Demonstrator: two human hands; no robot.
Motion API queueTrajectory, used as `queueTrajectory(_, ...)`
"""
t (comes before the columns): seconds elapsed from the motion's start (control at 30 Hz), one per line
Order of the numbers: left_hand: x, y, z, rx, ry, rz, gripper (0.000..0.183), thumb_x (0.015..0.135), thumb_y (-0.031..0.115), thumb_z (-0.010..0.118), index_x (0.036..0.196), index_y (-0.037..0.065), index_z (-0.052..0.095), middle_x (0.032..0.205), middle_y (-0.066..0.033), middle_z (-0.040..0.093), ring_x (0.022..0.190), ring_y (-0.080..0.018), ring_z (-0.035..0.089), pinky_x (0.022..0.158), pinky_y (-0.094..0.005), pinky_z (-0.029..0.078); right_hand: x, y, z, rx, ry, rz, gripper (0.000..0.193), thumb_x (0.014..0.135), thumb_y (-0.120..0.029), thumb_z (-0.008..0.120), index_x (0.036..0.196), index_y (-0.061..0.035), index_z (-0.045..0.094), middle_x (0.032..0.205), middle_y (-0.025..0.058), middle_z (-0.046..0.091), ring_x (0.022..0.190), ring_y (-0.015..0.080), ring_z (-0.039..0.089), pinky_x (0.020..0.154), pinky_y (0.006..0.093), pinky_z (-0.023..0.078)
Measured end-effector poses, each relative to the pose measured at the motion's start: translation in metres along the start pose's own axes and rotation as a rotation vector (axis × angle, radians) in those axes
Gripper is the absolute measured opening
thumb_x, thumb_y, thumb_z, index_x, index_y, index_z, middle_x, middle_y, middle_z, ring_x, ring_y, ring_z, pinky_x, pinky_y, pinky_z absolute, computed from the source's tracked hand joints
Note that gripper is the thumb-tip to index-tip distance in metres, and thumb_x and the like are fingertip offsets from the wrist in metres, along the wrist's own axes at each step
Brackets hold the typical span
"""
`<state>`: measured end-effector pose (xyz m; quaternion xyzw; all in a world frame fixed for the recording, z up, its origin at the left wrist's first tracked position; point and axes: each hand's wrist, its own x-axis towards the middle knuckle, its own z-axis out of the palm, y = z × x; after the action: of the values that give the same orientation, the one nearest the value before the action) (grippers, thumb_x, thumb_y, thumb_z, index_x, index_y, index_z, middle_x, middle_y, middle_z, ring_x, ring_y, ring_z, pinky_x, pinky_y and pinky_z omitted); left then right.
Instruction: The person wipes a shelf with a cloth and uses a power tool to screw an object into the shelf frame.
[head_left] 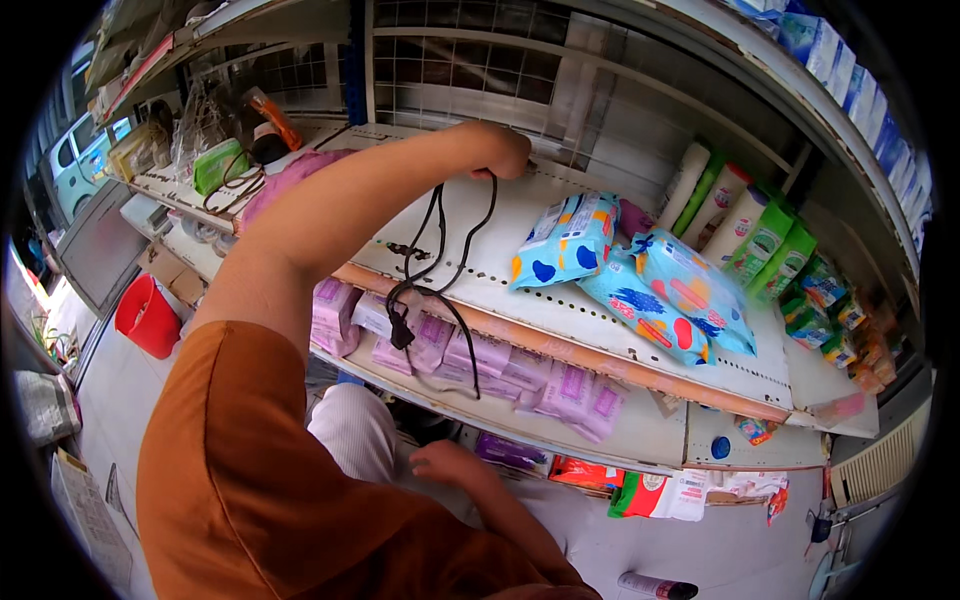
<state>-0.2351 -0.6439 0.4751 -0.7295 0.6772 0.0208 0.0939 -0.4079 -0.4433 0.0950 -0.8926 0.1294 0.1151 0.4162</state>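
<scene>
My left arm reaches across the upper shelf [470, 225], and my left hand [503, 152] is near the back mesh, closed round a black power cable [466, 262]. Loops of the cable hang from the hand over the shelf's front edge, its dark plug [401, 330] dangling before the lower shelf. Most of the fingers on that hand are turned away from view. Low down, beside my white-trousered knee [352, 430], my right hand [447, 463] hangs loosely, fingers partly spread and nothing visible in them.
Blue wet-wipe packs [640, 290] lie right of the cable, with upright bottles [715, 205] behind. Lilac tissue packs [490, 360] line the lower shelf. A green pack [218, 167] sits on the far-left shelf. On the floor are a red bucket [148, 318] and a dark-capped can [655, 585].
</scene>
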Motion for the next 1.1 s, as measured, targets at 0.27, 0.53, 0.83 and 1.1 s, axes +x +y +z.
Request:
queueTrajectory(0.27,-0.061,-0.035,0.003,-0.310,0.027,0.156,0.050,0.085,0.020,0.047,0.133,0.009,0.041,0.054,-0.0114,0.050,0.042,-0.0165,0.050,0.041,-0.0323,0.042,-0.013,-0.021,-0.027,-0.018,0.114,0.087,0.038,0.080,-0.030,0.061,0.113,-0.0123,0.060,0.110,0.0142,0.060,0.103,0.0313,0.056,0.089,0.0378,0.044)
queueTrajectory(0.53,-0.161,-0.042,0.056,-1.124,0.181,0.157,0.047,0.090,0.021,0.051,0.133,0.005,0.040,0.056,-0.0002,0.045,0.040,-0.0076,0.041,0.036,-0.0242,0.035,-0.033,-0.038,-0.040,0.014,0.113,0.108,0.040,0.082,-0.031,0.060,0.117,-0.0112,0.057,0.110,0.0163,0.060,0.101,0.0319,0.056,0.087,0.0354,0.044)
queueTrajectory(0.83,-0.233,-0.009,0.148,-1.077,0.713,0.347,0.040,0.083,0.014,0.064,0.118,0.000,0.051,0.078,0.0023,0.053,0.064,-0.0056,0.044,0.057,-0.0206,0.038,-0.064,-0.043,-0.032,0.308,0.263,0.140,0.032,0.085,-0.020,0.061,0.115,-0.0087,0.059,0.100,0.0069,0.064,0.087,0.0128,0.059,0.079,0.0249,0.045)
queueTrajectory(1.1,-0.283,0.025,0.191,-1.574,0.403,0.351,0.038,0.090,0.020,0.056,0.121,0.002,0.046,0.094,-0.0064,0.059,0.081,-0.0095,0.054,0.071,-0.0244,0.044,-0.099,-0.101,-0.012,0.876,0.821,-0.065,0.022,0.090,-0.011,0.054,0.108,0.0006,0.059,0.097,0.0066,0.063,0.084,0.0128,0.060,0.078,0.0255,0.048)
